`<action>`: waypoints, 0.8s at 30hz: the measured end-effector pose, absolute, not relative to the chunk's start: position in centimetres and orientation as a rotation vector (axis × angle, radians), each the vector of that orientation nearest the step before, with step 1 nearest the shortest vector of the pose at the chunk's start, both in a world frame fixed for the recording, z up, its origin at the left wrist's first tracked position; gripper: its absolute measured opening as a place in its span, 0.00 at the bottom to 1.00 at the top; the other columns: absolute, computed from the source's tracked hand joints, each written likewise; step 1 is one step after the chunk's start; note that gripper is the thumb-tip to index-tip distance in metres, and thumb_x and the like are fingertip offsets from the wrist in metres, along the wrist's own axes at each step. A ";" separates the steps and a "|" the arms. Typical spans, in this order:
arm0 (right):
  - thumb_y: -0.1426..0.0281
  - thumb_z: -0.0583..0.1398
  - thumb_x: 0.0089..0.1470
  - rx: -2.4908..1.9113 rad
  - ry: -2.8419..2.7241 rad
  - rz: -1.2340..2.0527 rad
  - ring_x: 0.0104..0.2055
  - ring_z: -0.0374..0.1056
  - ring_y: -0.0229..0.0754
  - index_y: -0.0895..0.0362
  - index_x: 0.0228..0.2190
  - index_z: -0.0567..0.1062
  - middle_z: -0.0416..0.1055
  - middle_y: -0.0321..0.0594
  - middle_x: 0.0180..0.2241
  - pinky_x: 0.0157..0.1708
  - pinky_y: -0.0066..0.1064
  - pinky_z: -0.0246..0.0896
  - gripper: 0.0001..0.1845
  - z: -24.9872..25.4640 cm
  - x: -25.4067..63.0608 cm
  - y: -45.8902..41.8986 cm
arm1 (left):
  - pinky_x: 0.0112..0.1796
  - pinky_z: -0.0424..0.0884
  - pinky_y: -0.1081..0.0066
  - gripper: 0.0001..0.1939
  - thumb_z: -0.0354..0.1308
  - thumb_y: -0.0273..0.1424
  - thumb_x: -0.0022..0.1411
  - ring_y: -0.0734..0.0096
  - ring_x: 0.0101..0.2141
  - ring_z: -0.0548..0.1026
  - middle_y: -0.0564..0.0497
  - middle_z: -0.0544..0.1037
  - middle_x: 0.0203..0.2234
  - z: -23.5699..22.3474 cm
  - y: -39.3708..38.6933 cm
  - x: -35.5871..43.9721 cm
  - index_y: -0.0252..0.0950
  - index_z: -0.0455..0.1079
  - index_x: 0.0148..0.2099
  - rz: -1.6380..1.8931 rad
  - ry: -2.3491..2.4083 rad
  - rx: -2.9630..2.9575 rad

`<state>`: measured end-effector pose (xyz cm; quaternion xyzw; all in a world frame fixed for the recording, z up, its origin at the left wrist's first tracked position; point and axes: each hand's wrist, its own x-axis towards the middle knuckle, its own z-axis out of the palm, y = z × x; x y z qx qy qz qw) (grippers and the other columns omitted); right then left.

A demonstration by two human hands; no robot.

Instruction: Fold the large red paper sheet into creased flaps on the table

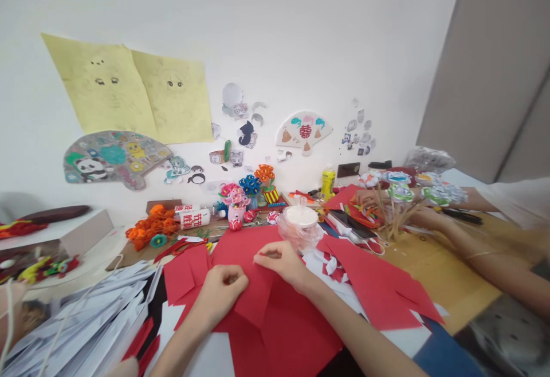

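Observation:
A piece of red paper (pixel 256 299) hangs between my hands over larger red sheets (pixel 296 331). My left hand (pixel 224 291) is closed at its left edge, with fingers curled inward. On the other side my right hand (pixel 281 261) pinches with thumb and forefinger near its upper edge. The exact contact at the fingertips is partly hidden. More red sheets, some folded, lie to the left (pixel 187 271) and right (pixel 382 285) of my hands. Just beyond my right hand stands a white-lidded tub (pixel 302 219) wrapped in clear plastic.
White folded papers (pixel 94 319) are piled at the left. Flower crafts (pixel 236 196), orange flowers (pixel 150 225) and a yellow bottle (pixel 327 182) stand along the wall. At right, another person's arms (pixel 455 239) reach behind paper flowers on sticks (pixel 397 211). A phone (pixel 352 223) lies nearby.

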<state>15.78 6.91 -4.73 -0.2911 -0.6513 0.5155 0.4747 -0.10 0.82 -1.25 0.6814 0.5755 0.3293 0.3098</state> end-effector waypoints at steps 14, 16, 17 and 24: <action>0.55 0.65 0.39 -0.828 -1.411 1.155 0.32 0.69 0.45 0.60 0.25 0.77 0.75 0.43 0.28 0.34 0.33 0.62 0.19 -4.8 16.3 7.9 | 0.22 0.46 0.74 0.10 0.45 0.33 0.41 0.79 0.19 0.51 0.59 0.50 0.13 -0.2 0.5 -0.6 0.37 0.49 0.15 0.862 1.559 1.766; 0.56 0.65 0.40 -0.825 -1.415 1.148 0.32 0.69 0.45 0.60 0.25 0.77 0.75 0.43 0.28 0.34 0.33 0.62 0.18 -4.8 16.3 7.9 | 0.22 0.46 0.74 0.10 0.45 0.33 0.41 0.79 0.19 0.51 0.59 0.50 0.13 -0.3 0.5 -0.7 0.37 0.49 0.15 0.865 1.563 1.771; 0.57 0.65 0.40 -0.826 -1.412 1.145 0.32 0.69 0.45 0.60 0.25 0.77 0.75 0.43 0.28 0.34 0.33 0.62 0.18 -4.9 16.3 7.9 | 0.22 0.46 0.73 0.10 0.45 0.33 0.41 0.79 0.19 0.51 0.59 0.50 0.13 -0.3 0.5 -0.7 0.37 0.49 0.15 0.866 1.565 1.773; 0.57 0.64 0.40 -0.875 -1.429 1.106 0.31 0.69 0.45 0.61 0.24 0.77 0.75 0.44 0.28 0.33 0.33 0.61 0.18 -5.2 16.1 7.9 | 0.22 0.45 0.74 0.10 0.45 0.33 0.40 0.79 0.19 0.50 0.59 0.50 0.13 -0.1 0.4 -0.6 0.38 0.47 0.15 0.845 1.615 1.773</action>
